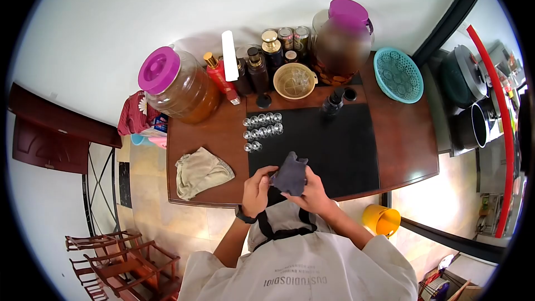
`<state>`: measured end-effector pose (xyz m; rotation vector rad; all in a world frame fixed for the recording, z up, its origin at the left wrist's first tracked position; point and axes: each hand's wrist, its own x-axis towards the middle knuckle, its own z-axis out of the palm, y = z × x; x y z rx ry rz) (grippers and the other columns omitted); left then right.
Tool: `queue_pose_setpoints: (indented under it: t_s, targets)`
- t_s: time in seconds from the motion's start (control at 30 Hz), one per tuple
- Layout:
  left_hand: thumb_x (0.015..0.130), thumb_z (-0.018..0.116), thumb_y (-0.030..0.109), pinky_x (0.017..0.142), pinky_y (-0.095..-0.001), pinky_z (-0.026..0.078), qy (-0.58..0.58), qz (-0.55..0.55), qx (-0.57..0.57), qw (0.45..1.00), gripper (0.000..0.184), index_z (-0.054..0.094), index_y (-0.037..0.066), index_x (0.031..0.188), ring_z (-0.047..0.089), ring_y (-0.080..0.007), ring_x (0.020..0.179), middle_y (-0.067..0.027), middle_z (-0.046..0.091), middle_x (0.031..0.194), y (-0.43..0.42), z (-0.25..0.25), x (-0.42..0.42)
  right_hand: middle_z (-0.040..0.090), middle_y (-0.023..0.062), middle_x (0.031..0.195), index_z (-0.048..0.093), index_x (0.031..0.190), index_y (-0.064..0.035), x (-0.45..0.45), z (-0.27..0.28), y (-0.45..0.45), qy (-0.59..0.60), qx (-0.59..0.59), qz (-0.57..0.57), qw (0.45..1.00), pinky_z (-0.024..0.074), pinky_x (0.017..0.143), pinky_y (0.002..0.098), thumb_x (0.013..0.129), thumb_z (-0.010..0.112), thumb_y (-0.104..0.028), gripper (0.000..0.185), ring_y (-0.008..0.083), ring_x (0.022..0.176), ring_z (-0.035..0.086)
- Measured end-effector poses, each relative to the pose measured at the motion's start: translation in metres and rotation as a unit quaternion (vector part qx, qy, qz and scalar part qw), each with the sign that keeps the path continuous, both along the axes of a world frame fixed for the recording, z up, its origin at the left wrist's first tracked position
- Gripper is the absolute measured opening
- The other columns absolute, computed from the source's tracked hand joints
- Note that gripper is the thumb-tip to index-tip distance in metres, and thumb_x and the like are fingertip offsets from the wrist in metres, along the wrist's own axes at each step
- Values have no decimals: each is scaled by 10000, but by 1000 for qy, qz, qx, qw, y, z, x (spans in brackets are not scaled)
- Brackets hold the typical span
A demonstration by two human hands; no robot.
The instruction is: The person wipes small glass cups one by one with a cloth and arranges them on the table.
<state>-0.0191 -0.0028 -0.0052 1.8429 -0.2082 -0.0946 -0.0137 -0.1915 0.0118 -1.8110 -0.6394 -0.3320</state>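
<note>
A dark grey-purple cloth (290, 175) is bunched between my hands above the front edge of the black mat (345, 150). My left hand (257, 190), with a dark band on its wrist, pinches the cloth's left edge. My right hand (313, 194) grips the cloth from the right and below. Whether something small sits inside the folds, I cannot tell. Just beyond my hands, several small clear glasses (263, 132) stand in rows on the mat's left part. Behind them a tan plastic basket (283, 90) holds more clear glassware.
A beige cloth (202, 174) lies on the wooden table (223, 145) at left. Large purple-lidded jars (189, 97) flank bottles and cans along the wall. A dark bottle (332, 103) stands at the mat's back edge. A teal basket (415, 86) is at right; a yellow bucket (372, 217) stands below.
</note>
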Motion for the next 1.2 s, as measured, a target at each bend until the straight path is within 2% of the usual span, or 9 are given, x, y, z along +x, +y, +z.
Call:
queue_pose_setpoints:
  t_s: [0.1, 0.43, 0.57, 0.67, 0.9, 1.0, 1.03, 1.13, 1.2]
  targets:
    - [944, 375, 103, 611, -295, 477, -82, 51, -37, 995, 296, 478, -26, 1190, 604, -181, 640, -123, 622, 759, -18, 3, -1, 555, 152, 961, 652, 928, -62, 0, -11, 4, 4, -100, 15, 995, 492, 654, 385, 731, 757, -201, 262, 340, 762, 585]
    - [955, 420, 167, 508, -316, 404, -125, 42, -10, 991, 281, 469, 26, 1193, 512, -204, 496, -91, 511, 603, -26, 10, 18, 600, 119, 925, 542, 1074, 2, 0, -21, 19, 275, 130, 28, 952, 461, 760, 316, 875, 603, -147, 256, 197, 818, 576]
    - [969, 423, 198, 502, -328, 373, -7, 101, 24, 995, 231, 513, 67, 1137, 495, -206, 506, -102, 503, 610, -25, 9, 25, 541, 193, 1075, 546, 1124, -4, 5, -20, 3, 227, 59, -4, 972, 442, 843, 363, 883, 558, -175, 296, 296, 933, 557]
    - [997, 358, 332, 526, -299, 370, 0, 112, -52, 992, 351, 506, 41, 1128, 474, -124, 558, -59, 520, 645, -16, -10, 25, 406, 251, 1243, 558, 1132, -5, 4, -17, -7, -21, -112, 107, 988, 448, 860, 407, 825, 603, -160, 346, 416, 961, 532]
    - [1004, 284, 387, 670, -256, 453, -64, 69, -160, 983, 443, 490, 14, 1125, 597, -145, 730, -93, 628, 783, -38, -8, 17, 435, 262, 1212, 534, 1121, 28, 1, -21, 10, 131, -85, 45, 987, 460, 840, 425, 759, 658, -71, 395, 428, 992, 530]
    - [967, 398, 232, 657, -288, 489, -99, 50, -59, 992, 275, 512, 17, 1095, 652, -224, 724, -145, 657, 842, -37, 3, 16, 541, 210, 964, 486, 1038, -10, 5, -27, 14, 93, 0, -32, 995, 489, 659, 376, 763, 710, -133, 375, 346, 755, 586]
    - [945, 441, 175, 626, -307, 496, -104, 38, -8, 994, 222, 521, 19, 1081, 653, -249, 694, -151, 655, 843, -38, 6, 14, 541, 210, 964, 486, 1038, -10, 3, -29, 14, 93, 0, -30, 995, 489, 659, 376, 763, 710, -133, 375, 346, 755, 586]
    - [859, 559, 123, 583, -326, 495, -144, 56, 20, 988, 203, 546, 29, 1038, 634, -267, 645, -137, 640, 807, -45, 2, 15, 533, 65, 775, 386, 861, -57, -2, -46, 17, 267, 164, -12, 950, 429, 623, 266, 810, 660, -94, 281, 90, 728, 467]
    - [795, 626, 142, 628, -330, 489, -150, 63, 38, 986, 261, 554, 22, 1015, 609, -272, 697, -136, 603, 831, -48, 5, 14, 529, 34, 796, 389, 863, -72, 0, -52, 17, 296, 206, 2, 933, 432, 633, 245, 824, 634, -66, 247, 75, 734, 475]
